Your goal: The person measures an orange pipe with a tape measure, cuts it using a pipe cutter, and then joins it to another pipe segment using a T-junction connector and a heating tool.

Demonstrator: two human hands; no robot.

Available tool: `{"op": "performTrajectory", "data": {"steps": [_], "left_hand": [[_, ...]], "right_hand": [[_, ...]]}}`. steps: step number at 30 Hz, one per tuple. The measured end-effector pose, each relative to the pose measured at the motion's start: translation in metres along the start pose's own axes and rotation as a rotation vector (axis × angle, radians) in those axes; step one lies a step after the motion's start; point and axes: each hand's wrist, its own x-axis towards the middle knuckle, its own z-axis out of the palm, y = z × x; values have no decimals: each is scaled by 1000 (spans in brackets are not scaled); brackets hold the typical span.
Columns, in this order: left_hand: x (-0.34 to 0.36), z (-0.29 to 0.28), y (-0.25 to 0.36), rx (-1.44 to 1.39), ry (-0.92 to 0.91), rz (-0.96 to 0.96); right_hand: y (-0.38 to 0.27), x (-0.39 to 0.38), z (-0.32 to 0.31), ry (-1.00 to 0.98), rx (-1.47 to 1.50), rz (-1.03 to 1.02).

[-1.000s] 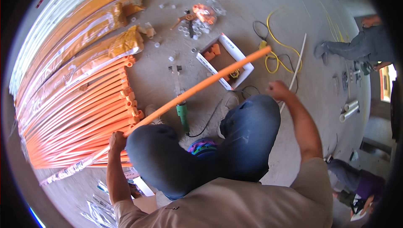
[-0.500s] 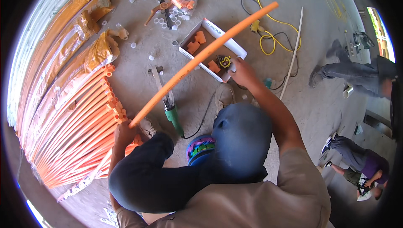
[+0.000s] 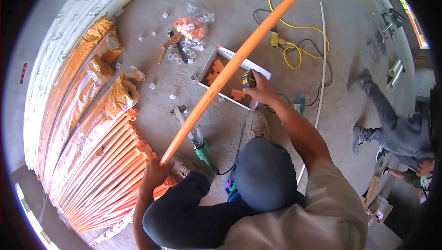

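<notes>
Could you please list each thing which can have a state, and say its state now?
Left hand, closed at the orange pipe's near end
Right hand, holding the tape measure
Orange pipe, held slanting above the box
Tape measure, gripped; blade position unclear
Box, open, orange fittings inside
Green power tool, lying on the floor; on or off unclear
Thin white pipe, lying loose

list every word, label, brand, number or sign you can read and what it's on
None reads clearly.
White pipes: print, too small.
Box: dark print on the rim, too small.
Left wall: red marks, too small and blurred.
Orange pipe, yellow-black tool: nothing legible.
</notes>
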Motion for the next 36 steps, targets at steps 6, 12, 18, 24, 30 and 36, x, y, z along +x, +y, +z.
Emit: {"op": "performTrajectory", "data": {"steps": [6, 12, 18, 24, 30, 36], "left_hand": [[4, -54, 75, -74, -127, 224], [-31, -86, 135, -178, -238, 319], [-39, -74, 118, -238, -192, 368], [-37, -65, 106, -221, -282, 372], [-38, -61, 116, -169, -362, 428], [-42, -66, 114, -48, -224, 421]], "right_hand": [[-93, -56, -118, -673, 1195, -71], [-257, -68, -126, -869, 71, -477], [-291, -108, -51, -721, 144, -662], [-280, -140, -56, -561, 298, -676], [-254, -158, -59, -401, 195, -437], [-187, -124, -134, -743, -20, -286]]}}
